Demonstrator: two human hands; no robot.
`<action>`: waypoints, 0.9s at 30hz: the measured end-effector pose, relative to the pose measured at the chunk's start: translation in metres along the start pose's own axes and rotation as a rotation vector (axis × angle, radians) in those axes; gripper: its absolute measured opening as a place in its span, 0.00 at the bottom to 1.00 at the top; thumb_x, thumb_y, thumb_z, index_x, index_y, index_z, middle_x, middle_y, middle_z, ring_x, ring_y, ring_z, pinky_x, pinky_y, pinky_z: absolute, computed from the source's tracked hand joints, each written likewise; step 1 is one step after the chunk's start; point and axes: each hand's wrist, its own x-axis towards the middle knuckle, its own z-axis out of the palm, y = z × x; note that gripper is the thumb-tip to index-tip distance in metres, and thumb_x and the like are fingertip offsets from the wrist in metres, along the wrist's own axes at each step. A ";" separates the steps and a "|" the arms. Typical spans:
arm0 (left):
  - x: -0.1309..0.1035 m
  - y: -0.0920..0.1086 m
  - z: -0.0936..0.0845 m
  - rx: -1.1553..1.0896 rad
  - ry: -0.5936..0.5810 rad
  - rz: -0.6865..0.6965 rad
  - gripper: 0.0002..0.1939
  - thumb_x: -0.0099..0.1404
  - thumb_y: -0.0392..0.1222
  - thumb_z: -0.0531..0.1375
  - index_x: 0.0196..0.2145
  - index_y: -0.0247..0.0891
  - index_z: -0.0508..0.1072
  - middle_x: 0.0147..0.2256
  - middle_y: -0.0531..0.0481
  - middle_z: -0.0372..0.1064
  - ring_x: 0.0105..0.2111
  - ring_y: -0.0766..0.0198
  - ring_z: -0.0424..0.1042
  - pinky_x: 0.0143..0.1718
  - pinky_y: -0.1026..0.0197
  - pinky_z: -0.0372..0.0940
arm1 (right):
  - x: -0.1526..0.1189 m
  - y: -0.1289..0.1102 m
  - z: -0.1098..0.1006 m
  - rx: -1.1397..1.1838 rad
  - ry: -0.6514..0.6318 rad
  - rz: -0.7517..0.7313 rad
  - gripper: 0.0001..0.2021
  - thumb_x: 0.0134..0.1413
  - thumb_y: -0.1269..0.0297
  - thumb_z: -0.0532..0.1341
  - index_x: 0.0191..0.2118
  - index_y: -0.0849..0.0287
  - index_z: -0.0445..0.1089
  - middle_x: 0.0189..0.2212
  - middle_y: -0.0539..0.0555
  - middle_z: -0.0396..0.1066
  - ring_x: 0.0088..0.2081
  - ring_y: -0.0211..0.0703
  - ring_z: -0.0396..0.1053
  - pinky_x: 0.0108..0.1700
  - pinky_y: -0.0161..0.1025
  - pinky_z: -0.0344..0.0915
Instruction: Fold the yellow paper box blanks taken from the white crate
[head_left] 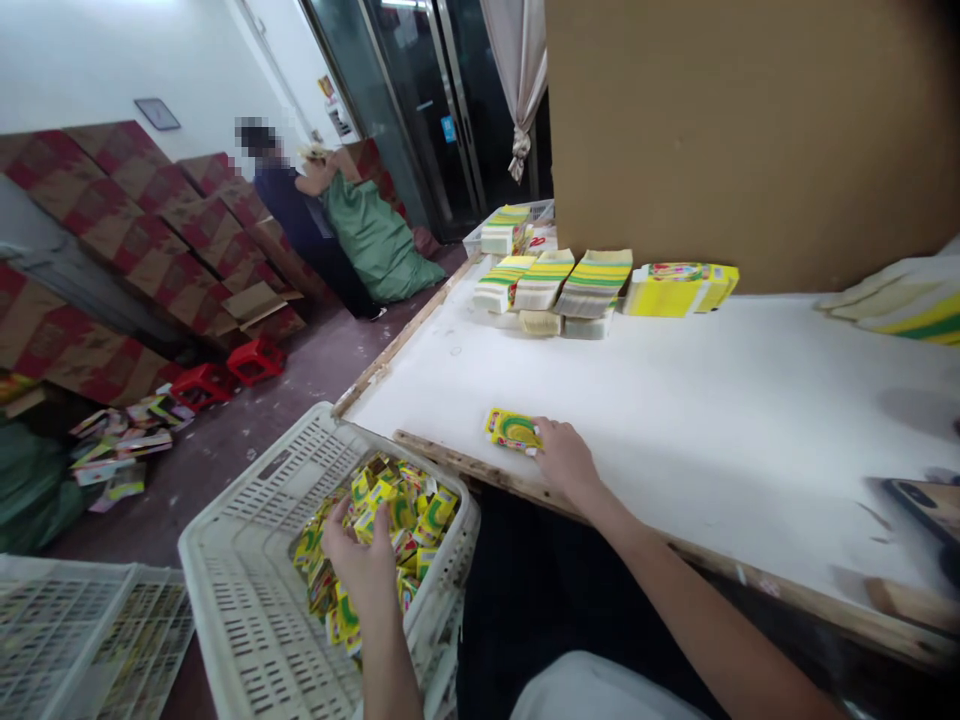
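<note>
My right hand (570, 462) rests at the near edge of the white table. Its fingers are closed on the end of a small yellow-and-green box (511, 429) lying on the tabletop. Over a white plastic basket (247, 560), my left hand (361, 560) reaches down with thumb and fingers apart. Below and around those fingers lies a heap of small yellow-and-green packets (436, 512). Whether the left fingertips touch any packet is hard to make out.
Stacks of flat printed cartons (596, 285) and a yellow carton pile (679, 289) stand on the table (712, 400) before a large cardboard sheet (750, 140). A phone (926, 505) lies right. Beyond, a person handles a green sack (379, 240) near red stools (202, 385).
</note>
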 end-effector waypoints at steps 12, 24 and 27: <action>-0.055 0.027 0.043 -0.573 -0.542 -0.199 0.21 0.53 0.45 0.63 0.44 0.38 0.66 0.44 0.43 0.65 0.46 0.57 0.65 0.47 0.53 0.62 | -0.015 -0.012 -0.004 0.199 -0.046 0.020 0.22 0.45 0.75 0.58 0.47 0.59 0.53 0.35 0.53 0.65 0.34 0.40 0.66 0.36 0.37 0.63; -0.065 0.086 0.040 -1.177 -0.360 -0.551 0.17 0.55 0.56 0.57 0.28 0.38 0.66 0.22 0.56 0.59 0.22 0.71 0.62 0.25 0.68 0.62 | -0.089 -0.075 0.000 1.016 -0.435 -0.156 0.26 0.33 0.79 0.65 0.42 0.56 0.60 0.28 0.44 0.60 0.28 0.32 0.58 0.30 0.31 0.57; -0.065 0.081 0.045 -1.024 -0.270 -0.607 0.21 0.48 0.59 0.61 0.26 0.37 0.65 0.20 0.56 0.60 0.19 0.71 0.61 0.21 0.68 0.59 | -0.082 -0.071 0.004 0.867 -0.349 -0.149 0.20 0.35 0.79 0.63 0.38 0.58 0.63 0.24 0.43 0.58 0.25 0.32 0.56 0.27 0.30 0.54</action>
